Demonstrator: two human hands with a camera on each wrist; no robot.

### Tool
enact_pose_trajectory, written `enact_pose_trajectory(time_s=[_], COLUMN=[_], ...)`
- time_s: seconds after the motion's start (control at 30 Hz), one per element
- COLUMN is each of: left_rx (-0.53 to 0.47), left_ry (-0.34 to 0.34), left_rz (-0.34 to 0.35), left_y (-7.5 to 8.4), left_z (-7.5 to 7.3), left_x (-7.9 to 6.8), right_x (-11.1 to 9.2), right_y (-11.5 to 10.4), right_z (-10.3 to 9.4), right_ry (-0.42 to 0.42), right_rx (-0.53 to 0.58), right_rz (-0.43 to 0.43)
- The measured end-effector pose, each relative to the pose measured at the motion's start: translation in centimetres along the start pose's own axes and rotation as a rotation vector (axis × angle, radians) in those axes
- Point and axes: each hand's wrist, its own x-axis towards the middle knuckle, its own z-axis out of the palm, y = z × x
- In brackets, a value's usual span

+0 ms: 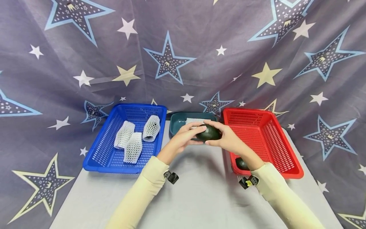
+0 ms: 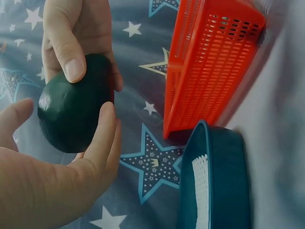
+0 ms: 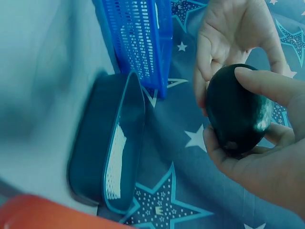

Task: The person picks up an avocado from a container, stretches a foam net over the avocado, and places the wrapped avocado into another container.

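Both hands hold a dark green avocado (image 1: 209,133) in the air in front of the teal bin. The right hand (image 3: 271,148) grips it with the thumb across its top and fingers underneath. Curved around the avocado's other side are the fingers of the left hand (image 2: 57,181), its thumb held slightly off the skin in the left wrist view. White foam netting (image 2: 201,191) lies inside the teal bin (image 2: 228,176), partly hidden behind the hands in the head view. Another dark avocado (image 1: 241,163) sits in the near corner of the red basket (image 1: 294,171), partly covered by the right forearm.
At the left stands a blue basket (image 1: 95,163) with three white foam net sleeves (image 1: 133,148) in it; something dark shows through one. The baskets and bin stand on a pale table (image 1: 197,197). A star-patterned cloth (image 1: 177,92) hangs right behind them.
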Motion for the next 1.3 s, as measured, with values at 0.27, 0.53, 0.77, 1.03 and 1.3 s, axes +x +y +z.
enact_pose_trajectory(time_s=[0.27,0.53,0.77,1.03,1.3], left_rx=[-0.080,-0.099,-0.075,-0.048,0.037], left_ry=[0.036,0.022,0.010,0.036,0.093], left_rz=[0.021,0.097,0.099,0.101,0.068], left_y=[-0.7,-1.6,-2.2,-2.3,-2.9], left_z=[-1.2,-2.2,-2.7,-2.7,-2.9], left_x=[-0.6,-0.9,-1.2,-1.5,-1.5], right_x=[0.2,-0.3,-0.5,-0.7,-0.7], right_y=[0.4,1.6,2.1,2.2,3.0], right_z=[1.3,2.0,2.7,3.0,3.4], right_ry=[0.020,0.061,0.093,0.110,0.138], right_rx=[0.217,0.518,0.620,0.591,0.399], right_rz=[0.028,0.200,0.219,0.236,0.276])
